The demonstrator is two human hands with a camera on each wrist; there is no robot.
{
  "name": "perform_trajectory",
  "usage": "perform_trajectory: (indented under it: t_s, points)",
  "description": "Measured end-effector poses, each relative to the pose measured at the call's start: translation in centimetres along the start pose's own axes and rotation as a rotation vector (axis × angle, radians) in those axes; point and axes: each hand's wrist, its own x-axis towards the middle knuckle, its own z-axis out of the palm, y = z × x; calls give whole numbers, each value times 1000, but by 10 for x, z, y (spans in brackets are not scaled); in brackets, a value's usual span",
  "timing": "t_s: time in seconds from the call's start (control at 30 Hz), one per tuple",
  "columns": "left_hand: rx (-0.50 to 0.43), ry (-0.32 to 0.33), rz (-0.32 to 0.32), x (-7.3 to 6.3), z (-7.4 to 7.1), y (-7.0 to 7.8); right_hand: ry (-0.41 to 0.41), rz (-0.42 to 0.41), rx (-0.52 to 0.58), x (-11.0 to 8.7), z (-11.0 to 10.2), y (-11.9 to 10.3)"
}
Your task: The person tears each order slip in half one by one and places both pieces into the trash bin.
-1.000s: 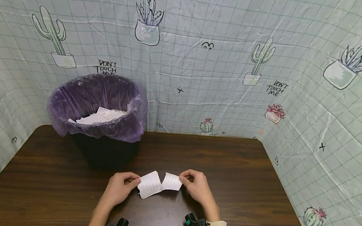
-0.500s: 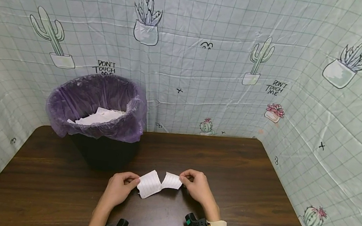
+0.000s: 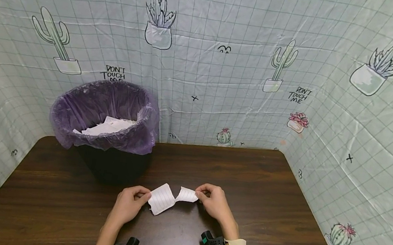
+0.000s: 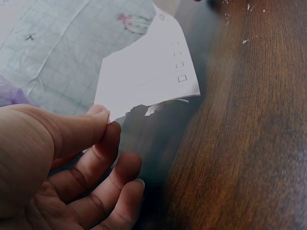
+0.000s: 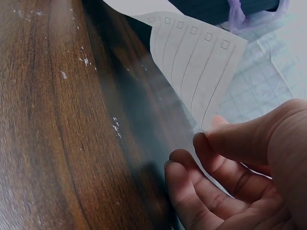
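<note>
A piece of lined white paper (image 3: 161, 200) with small printed checkboxes is stretched between both hands, above the table. A deep tear runs down from its upper edge, and the two parts still meet at a narrow strip near the lower edge. My left hand (image 3: 127, 204) pinches the left edge of the larger part between thumb and index finger. At the other end, my right hand (image 3: 213, 202) pinches the corner of the smaller part. In the right wrist view the paper (image 5: 196, 62) bends and twists toward the fingertips. The left wrist view shows a ragged lower edge.
A black trash bin (image 3: 112, 165) with a purple liner (image 3: 104, 141) stands at the back left of the brown wooden table (image 3: 234, 173). White paper scraps (image 3: 112, 126) lie inside it. Cactus-print fabric (image 3: 196, 68) hangs behind and on both sides.
The larger part of the paper has shifted slightly left with the left fingertips. The smaller part has tilted and looks narrower, and the gap at the tear is a little wider.
</note>
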Motion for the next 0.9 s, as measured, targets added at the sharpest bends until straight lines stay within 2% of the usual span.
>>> perform_trajectory:
  t_s: [0.2,0.9]
  points:
    - [7,7,-2,0,0,-2,-1,19,12,1,0,1]
    - [10,18,-18,0,-1,-2,8,8,10,2,1,6]
